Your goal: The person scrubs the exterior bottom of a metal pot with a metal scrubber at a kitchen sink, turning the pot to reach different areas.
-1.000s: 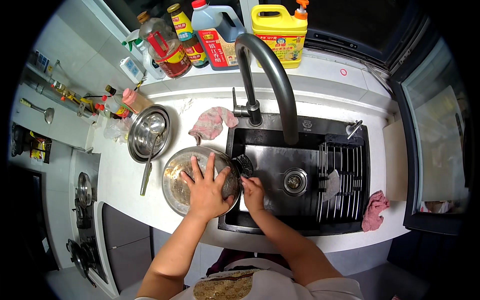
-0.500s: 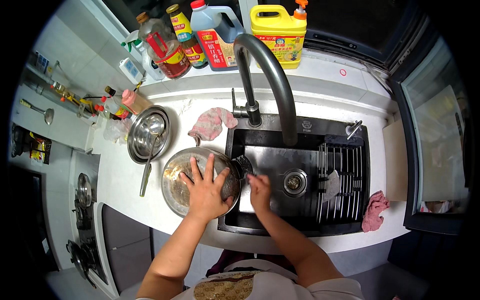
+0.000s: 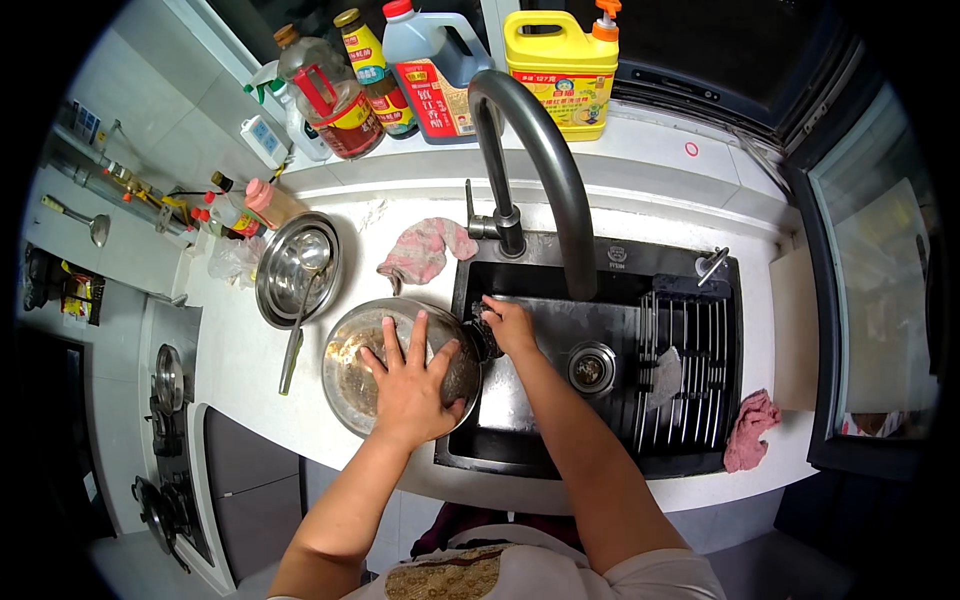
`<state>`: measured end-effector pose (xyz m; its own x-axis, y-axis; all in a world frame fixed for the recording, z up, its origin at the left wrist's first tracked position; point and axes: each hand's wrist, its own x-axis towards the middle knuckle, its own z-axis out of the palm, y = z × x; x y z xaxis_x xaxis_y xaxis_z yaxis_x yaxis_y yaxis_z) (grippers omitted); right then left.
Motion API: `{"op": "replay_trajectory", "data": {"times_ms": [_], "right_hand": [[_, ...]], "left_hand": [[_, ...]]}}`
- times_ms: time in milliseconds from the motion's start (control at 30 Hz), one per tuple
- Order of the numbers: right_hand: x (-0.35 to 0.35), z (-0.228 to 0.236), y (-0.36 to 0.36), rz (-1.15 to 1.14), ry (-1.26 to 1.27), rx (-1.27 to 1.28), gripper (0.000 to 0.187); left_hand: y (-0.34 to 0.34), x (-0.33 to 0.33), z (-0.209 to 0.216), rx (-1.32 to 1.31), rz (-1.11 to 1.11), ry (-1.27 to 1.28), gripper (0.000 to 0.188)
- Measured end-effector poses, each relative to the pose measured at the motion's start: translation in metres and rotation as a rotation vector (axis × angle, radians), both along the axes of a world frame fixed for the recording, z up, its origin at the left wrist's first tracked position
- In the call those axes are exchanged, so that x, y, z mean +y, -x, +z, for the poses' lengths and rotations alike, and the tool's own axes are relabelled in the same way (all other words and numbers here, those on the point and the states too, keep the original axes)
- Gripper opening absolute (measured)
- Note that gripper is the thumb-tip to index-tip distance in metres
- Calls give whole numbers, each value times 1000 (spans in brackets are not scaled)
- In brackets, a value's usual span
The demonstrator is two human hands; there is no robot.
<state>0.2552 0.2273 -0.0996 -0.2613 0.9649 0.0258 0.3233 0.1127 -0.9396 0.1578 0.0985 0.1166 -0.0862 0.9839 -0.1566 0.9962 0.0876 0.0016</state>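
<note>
A round metal pan point(image 3: 345, 390) lies bottom up on the counter's edge, its right side overhanging the sink. Brown stains mark its surface. My left hand point(image 3: 410, 385) lies flat on it with the fingers spread. From the pan's right edge a short dark handle point(image 3: 486, 345) sticks out over the sink. My right hand point(image 3: 510, 326) is at that handle, its fingers curled together against the upper part. Whatever may be between those fingers is too small and hidden to make out.
The dark sink point(image 3: 530, 430) has a curved faucet point(image 3: 570, 180) over it and a wire rack point(image 3: 690, 430) on its right side. A steel bowl point(image 3: 268, 290) holds a ladle point(image 3: 312, 252). Pink cloths point(image 3: 425, 250) lie about; bottles and jugs point(image 3: 560, 80) line the sill.
My right hand has moved up and slightly left, from below the handle to its upper part. My left hand stays spread on the pan.
</note>
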Motion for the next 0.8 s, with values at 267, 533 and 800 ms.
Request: {"op": "replay_trajectory", "data": {"times_ms": [267,533,800], "right_hand": [[-73,-18,-19,-204,231,200,32],[2,2,1,47,218,140,33],[-71,-33,-6,-339,341,288,36]], "left_hand": [[5,-3,-2,-4,21,23,74],[4,-1,-2,-1,1,6,75],[9,-4,-7,-28,7,-40,78]]}}
